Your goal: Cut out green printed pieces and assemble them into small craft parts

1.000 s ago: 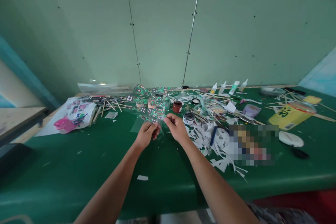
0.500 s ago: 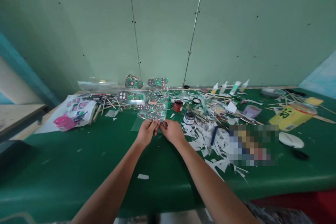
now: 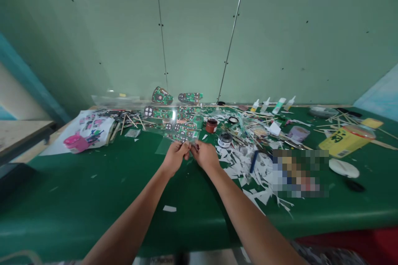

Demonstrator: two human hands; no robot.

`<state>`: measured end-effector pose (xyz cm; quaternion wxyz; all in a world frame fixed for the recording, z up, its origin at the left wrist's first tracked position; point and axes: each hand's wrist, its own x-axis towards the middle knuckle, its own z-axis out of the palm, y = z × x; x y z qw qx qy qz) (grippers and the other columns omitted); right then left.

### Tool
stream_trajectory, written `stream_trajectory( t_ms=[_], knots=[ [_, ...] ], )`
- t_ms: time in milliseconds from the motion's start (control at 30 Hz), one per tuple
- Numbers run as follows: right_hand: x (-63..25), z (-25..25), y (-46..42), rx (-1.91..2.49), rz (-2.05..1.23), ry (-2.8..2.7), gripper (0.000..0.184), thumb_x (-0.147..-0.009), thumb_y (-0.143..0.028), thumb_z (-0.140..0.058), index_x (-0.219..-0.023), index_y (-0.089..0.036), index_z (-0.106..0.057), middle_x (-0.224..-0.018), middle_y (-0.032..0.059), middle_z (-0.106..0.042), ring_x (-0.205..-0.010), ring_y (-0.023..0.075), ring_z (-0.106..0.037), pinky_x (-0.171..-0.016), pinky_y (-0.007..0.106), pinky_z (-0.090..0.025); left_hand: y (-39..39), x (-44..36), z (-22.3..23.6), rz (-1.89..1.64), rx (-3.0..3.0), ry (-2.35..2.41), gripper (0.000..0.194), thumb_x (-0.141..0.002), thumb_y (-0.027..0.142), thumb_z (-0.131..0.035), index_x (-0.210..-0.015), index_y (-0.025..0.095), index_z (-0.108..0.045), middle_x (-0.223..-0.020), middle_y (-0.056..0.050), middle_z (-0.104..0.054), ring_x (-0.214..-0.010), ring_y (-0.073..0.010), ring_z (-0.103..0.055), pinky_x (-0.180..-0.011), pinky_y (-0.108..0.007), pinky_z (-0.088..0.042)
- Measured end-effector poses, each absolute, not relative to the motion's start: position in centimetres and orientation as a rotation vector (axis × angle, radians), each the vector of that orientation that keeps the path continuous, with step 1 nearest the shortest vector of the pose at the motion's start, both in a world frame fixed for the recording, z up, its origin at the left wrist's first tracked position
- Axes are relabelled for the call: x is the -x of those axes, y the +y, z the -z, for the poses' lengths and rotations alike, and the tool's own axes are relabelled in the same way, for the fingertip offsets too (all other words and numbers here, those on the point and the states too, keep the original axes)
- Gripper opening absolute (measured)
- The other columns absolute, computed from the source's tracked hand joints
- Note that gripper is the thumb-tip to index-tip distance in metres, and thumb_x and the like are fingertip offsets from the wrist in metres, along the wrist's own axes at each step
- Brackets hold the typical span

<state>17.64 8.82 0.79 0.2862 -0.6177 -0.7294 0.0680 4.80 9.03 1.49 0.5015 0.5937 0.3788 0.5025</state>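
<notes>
A clear plastic sheet printed with green and brown patterned shapes (image 3: 185, 127) stands tilted up in front of me, over the green table. Its near edge is pinched between the thumb and fingers of my left hand (image 3: 175, 158). Close beside it, almost touching, my right hand (image 3: 205, 155) has its fingers closed at the same edge of the sheet. The fingertips partly hide that edge. Just right of the sheet are a jar of red-brown paint (image 3: 211, 126) and a jar of dark paint (image 3: 224, 140).
White paper scraps (image 3: 239, 169) litter the green table (image 3: 93, 198) to the right. Beyond lie a yellow container (image 3: 343, 140), several glue bottles (image 3: 279, 106) and thin sticks. On the left, a pink object (image 3: 76, 143) rests on a printed paper (image 3: 59, 138). A wall (image 3: 192, 29) closes the back.
The sheet has shifted slightly to the right in view, and its glare has changed, as if tilted a little. Both hands keep their hold at its near edge.
</notes>
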Motion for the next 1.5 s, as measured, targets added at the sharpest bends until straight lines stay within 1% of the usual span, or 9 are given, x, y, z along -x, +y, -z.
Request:
stream_trajectory(
  t_ms=[133, 367, 467, 567, 767, 867, 1033, 1267, 1500],
  knots=[
    [-17.7, -0.8, 8.8, 1.656, -0.158, -1.945, 0.015, -0.087, -0.031, -0.054, -0.082, -0.022, -0.066, -0.07, 0.0047, -0.067, -0.062, 0.0173, -0.059, -0.055, 0.026, -0.026, 9.1, -4.9, -1.3, -1.201, -1.398, 0.873, 0.042, -0.076, 0.053, -0.058, -0.055, 0.019, -0.044, -0.048, 0.006, -0.038, -0.044, -0.0082, -0.039, -0.049, -0.024, -0.034],
    [-17.8, -1.1, 8.7, 1.717, -0.123, -2.024, 0.021, -0.09, -0.034, -0.052, -0.083, -0.02, -0.066, -0.073, 0.005, -0.07, -0.066, 0.0165, -0.062, -0.056, 0.025, -0.028, 9.4, -4.6, -0.8, -1.196, -1.451, 0.916, 0.04, -0.075, 0.045, -0.064, -0.051, 0.017, -0.049, -0.041, 0.004, -0.042, -0.044, -0.0085, -0.038, -0.05, -0.025, -0.03],
    [-17.8, -1.2, 8.6, 1.73, -0.107, -2.006, 0.02, -0.09, -0.033, -0.051, -0.085, -0.021, -0.066, -0.074, 0.0044, -0.07, -0.067, 0.0159, -0.062, -0.056, 0.024, -0.028, 9.4, -4.7, -0.9, -1.199, -1.437, 0.878, 0.038, -0.077, 0.047, -0.061, -0.056, 0.018, -0.05, -0.043, 0.005, -0.041, -0.045, -0.0082, -0.038, -0.051, -0.024, -0.031],
    [-17.9, -1.2, 8.6, 1.747, -0.086, -2.007, 0.019, -0.09, -0.031, -0.051, -0.083, -0.02, -0.066, -0.073, 0.0041, -0.069, -0.067, 0.0158, -0.062, -0.055, 0.024, -0.027, 9.3, -4.9, -1.1, -1.198, -1.412, 0.831, 0.038, -0.078, 0.049, -0.06, -0.059, 0.019, -0.047, -0.044, 0.007, -0.037, -0.044, -0.0073, -0.035, -0.052, -0.024, -0.03],
    [-18.0, -1.1, 8.7, 1.73, -0.078, -2.011, 0.018, -0.089, -0.029, -0.05, -0.083, -0.02, -0.065, -0.072, 0.0036, -0.068, -0.065, 0.0155, -0.061, -0.054, 0.024, -0.026, 9.1, -5.0, -1.4, -1.192, -1.383, 0.79, 0.043, -0.077, 0.051, -0.059, -0.056, 0.02, -0.038, -0.049, 0.007, -0.032, -0.045, -0.0062, -0.033, -0.052, -0.025, -0.032],
    [-18.0, -1.1, 8.7, 1.733, -0.082, -2.009, 0.018, -0.089, -0.028, -0.05, -0.083, -0.02, -0.065, -0.072, 0.0039, -0.069, -0.065, 0.0154, -0.061, -0.055, 0.025, -0.025, 9.0, -5.0, -1.5, -1.196, -1.398, 0.8, 0.044, -0.078, 0.053, -0.057, -0.056, 0.02, -0.039, -0.05, 0.008, -0.031, -0.044, -0.0058, -0.031, -0.051, -0.025, -0.032],
    [-18.1, -1.3, 8.6, 1.761, -0.1, -1.996, 0.019, -0.09, -0.029, -0.05, -0.082, -0.02, -0.065, -0.074, 0.0048, -0.069, -0.066, 0.016, -0.061, -0.054, 0.025, -0.025, 9.0, -4.8, -1.5, -1.197, -1.499, 0.864, 0.045, -0.08, 0.05, -0.059, -0.052, 0.019, -0.043, -0.044, 0.006, -0.037, -0.045, -0.0073, -0.038, -0.052, -0.025, -0.032],
    [-18.3, -1.9, 8.4, 1.77, -0.134, -2.001, 0.02, -0.089, -0.03, -0.05, -0.081, -0.02, -0.065, -0.072, 0.0047, -0.068, -0.064, 0.0161, -0.06, -0.053, 0.025, -0.024, 8.8, -4.6, -2.0, -1.201, -1.602, 0.922, 0.04, -0.079, 0.051, -0.058, -0.058, 0.018, -0.053, -0.047, 0.005, -0.044, -0.044, -0.0086, -0.043, -0.051, -0.025, -0.036],
    [-18.4, -2.0, 8.2, 1.758, -0.152, -2.015, 0.02, -0.09, -0.032, -0.05, -0.085, -0.021, -0.067, -0.074, 0.004, -0.069, -0.067, 0.0163, -0.062, -0.055, 0.025, -0.026, 9.0, -4.2, -1.8, -1.17, -1.661, 0.968, 0.042, -0.08, 0.051, -0.057, -0.054, 0.017, -0.058, -0.05, 0.0, -0.056, -0.046, -0.0106, -0.049, -0.053, -0.026, -0.039]
  ],
)
